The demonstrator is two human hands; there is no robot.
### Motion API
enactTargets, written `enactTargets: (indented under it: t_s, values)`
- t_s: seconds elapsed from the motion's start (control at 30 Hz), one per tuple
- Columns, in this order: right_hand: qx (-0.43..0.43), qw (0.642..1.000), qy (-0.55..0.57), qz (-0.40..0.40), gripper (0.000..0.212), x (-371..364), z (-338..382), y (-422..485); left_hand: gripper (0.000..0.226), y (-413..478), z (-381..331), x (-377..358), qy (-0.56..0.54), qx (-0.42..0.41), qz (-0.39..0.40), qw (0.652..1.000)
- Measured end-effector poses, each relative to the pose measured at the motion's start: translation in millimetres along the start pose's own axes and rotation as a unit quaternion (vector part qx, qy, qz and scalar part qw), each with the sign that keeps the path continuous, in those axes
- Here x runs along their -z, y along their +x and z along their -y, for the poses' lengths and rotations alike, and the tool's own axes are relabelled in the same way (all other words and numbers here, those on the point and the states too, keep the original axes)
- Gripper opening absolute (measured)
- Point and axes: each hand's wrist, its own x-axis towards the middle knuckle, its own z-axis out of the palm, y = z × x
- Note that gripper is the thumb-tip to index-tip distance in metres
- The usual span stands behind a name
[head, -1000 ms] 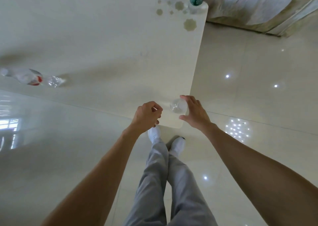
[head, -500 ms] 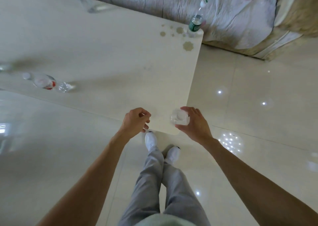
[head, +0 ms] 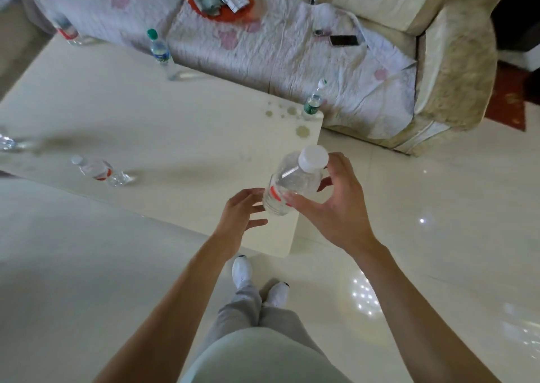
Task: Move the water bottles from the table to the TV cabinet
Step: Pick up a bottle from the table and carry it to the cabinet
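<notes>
Clear plastic, white cap: the water bottle (head: pixel 295 182) is up off the table (head: pixel 152 137) now, where half a second ago it stood at the near corner! Its label shows a red band, the writing too blurred to read. The right hand (head: pixel 336 204) wraps around it, fingers closed on the body. The left hand (head: pixel 241 210) spreads open just beside it, fingertips near the base.

I see a clear bottle (head: pixel 293 182) with a white cap and red label band. The worktop (head: pixel 152 125) is cream with olive blotches at its far corner. A green-labelled bottle (head: pixel 313 102) stands there, and a green-capped, blue-labelled bottle (head: pixel 160 51) further along. The sofa cover (head: pixel 292 58) is pale with pink flowers.
</notes>
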Motion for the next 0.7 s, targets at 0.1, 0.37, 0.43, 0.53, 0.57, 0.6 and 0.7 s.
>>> enactTargets:
  t_s: [0.1, 0.37, 0.43, 0.53, 0.57, 0.6, 0.7]
  values:
    - [0.023, 1.000, 0.000, 0.000, 0.061, 4, 23, 11, 0.027, -13, -12, -3, -0.046, -0.020, 0.021, 0.999]
    - [0.059, 0.998, 0.024, 0.018, 0.060, 4, 55, 26, 0.028, -39, -26, 7, -0.100, -0.035, -0.025, 0.994]
    - [0.074, 0.996, 0.029, 0.033, 0.055, 1, 60, 26, 0.029, -47, -25, 12, -0.105, -0.038, -0.046, 0.993]
    - [0.090, 0.993, 0.046, 0.062, 0.054, -6, 66, 26, 0.029, -60, -18, 17, -0.103, -0.046, -0.087, 0.990]
    - [0.098, 0.991, 0.050, 0.073, 0.055, -8, 68, 26, 0.030, -65, -16, 18, -0.101, -0.049, -0.102, 0.988]
    - [0.108, 0.989, 0.055, 0.086, 0.057, -11, 70, 26, 0.030, -70, -13, 19, -0.102, -0.053, -0.118, 0.986]
    - [0.142, 0.979, 0.068, 0.126, 0.061, -16, 76, 24, 0.029, -89, -4, 20, -0.125, -0.063, -0.171, 0.975]
